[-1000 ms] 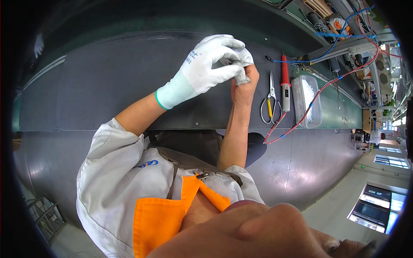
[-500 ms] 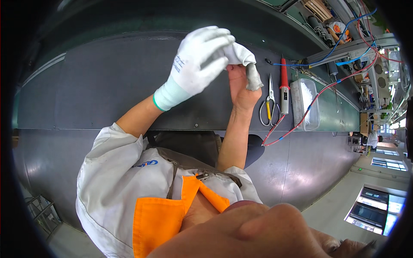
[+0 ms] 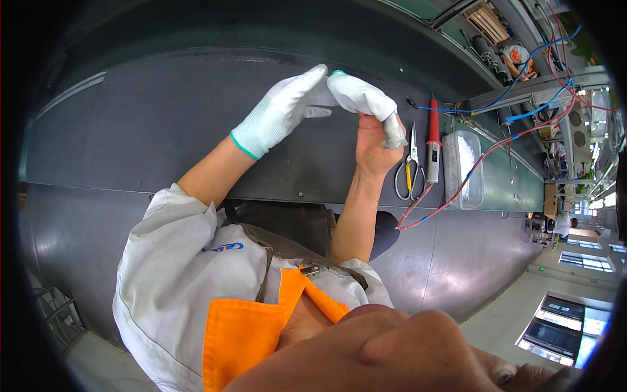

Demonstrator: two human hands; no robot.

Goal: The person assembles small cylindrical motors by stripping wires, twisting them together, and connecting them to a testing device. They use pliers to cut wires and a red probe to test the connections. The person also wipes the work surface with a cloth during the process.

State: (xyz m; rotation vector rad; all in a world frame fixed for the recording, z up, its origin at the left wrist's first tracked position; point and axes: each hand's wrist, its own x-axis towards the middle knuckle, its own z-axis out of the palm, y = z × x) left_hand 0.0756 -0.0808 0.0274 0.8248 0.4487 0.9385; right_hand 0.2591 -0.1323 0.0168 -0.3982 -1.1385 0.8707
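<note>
Shifted slightly lower, the gloved left hand (image 3: 281, 111) seems empty, loosely open; left of the scissors (image 3: 413, 157), the bare-palmed right hand (image 3: 376, 153), closure unclear, carries a second glove (image 3: 360, 95), apparently not yet on.

White glove (image 3: 360, 97) | teal cuff edge (image 3: 338, 72), greyish tip (image 3: 393, 132) | bent, crumpled | at right hand (image 3: 376, 149)

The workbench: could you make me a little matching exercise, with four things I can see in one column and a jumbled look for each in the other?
Things:
1. Left hand
2. Scissors
3. Pen-shaped tool
4. Box

Looks:
A. Red and light grey
B. See-through
C. Gloved in white, green at the cuff's edge
D. Yellow showing between two looped handles

Right pairs: 1-C, 2-D, 3-A, 4-B.
</note>
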